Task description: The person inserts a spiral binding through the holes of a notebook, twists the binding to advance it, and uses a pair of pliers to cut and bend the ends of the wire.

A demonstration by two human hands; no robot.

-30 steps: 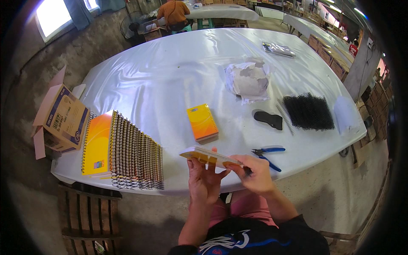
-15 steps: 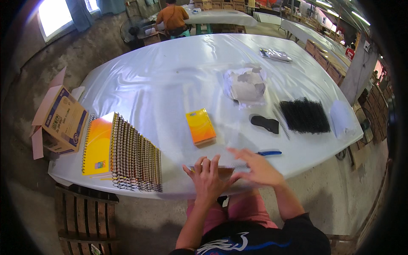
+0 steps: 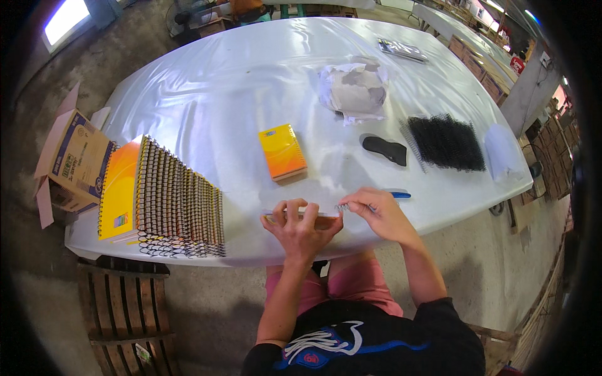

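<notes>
At the table's near edge my left hand is closed over a small notebook, its fingers on top and thumb at the right end; much of the notebook is hidden. My right hand pinches a thin spiral binding coil by the notebook's right end. Whether the coil is threaded into the pages, I cannot tell. Just beyond my right hand lies a blue-handled tool, partly covered. A yellow-orange notebook stack sits farther off. Black coils lie in a pile to the right.
Spiral-bound notebooks stand in a long row at left, beside an open cardboard box. A black flat object, a torn paper bundle and a flat pack lie on the covered table. Clear plastic is at the right edge.
My right hand, blurred and spread out earlier, now pinches the coil at the notebook's end. My left hand keeps its grip on the notebook. The view has tilted downward.
</notes>
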